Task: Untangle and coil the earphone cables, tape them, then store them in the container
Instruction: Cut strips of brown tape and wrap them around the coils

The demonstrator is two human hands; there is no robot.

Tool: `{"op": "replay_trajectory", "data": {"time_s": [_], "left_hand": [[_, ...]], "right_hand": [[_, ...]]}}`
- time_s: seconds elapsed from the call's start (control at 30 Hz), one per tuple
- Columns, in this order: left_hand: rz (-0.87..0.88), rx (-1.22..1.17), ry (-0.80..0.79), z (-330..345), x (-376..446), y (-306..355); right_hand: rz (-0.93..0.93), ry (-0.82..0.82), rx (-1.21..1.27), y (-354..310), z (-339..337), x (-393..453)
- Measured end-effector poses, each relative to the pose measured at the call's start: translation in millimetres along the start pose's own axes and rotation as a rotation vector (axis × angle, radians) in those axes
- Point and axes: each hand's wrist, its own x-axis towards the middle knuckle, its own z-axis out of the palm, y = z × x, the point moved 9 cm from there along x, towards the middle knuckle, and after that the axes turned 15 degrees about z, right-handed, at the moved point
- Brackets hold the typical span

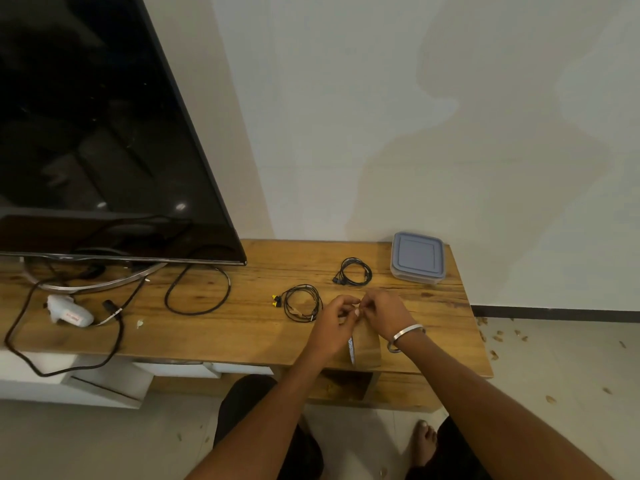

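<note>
The left hand (pixel 334 315) and right hand (pixel 382 311) meet near the wooden table's (pixel 225 336) front edge, fingers curled, pinching brown tape (pixel 365 344) between them. One coiled earphone (pixel 302 303) lies just left of the hands. Another coil (pixel 354 271) lies behind them, beside the lidded container (pixel 417 258) at the back right corner.

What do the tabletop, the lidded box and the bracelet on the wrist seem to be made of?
The tabletop looks like wood with a smooth, lightly glossy finish: brown grain streaks and knots run along it. The lidded box seems plastic: a matte grey-blue lid over a paler, see-through base. The bracelet on the right wrist looks like polished metal, silvery with bright glints, though plated plastic cannot be ruled out.
</note>
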Motion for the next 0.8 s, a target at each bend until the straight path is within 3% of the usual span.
{"op": "replay_trajectory", "data": {"time_s": [0.23,0.43,0.8], "left_hand": [[0.015,-0.162,-0.064,2.7,-5.0,5.1],[0.139,-0.101,-0.065,4.9,-5.9,12.2],[0.174,-0.028,-0.122,9.4,-6.2,12.0]], "right_hand": [[0.027,-0.006,0.037,6.4,0.1,1.3],[0.003,-0.022,0.058,8.3,-6.7,-2.2],[-0.030,-0.073,0.069,0.1,-9.7,-2.8]]}}
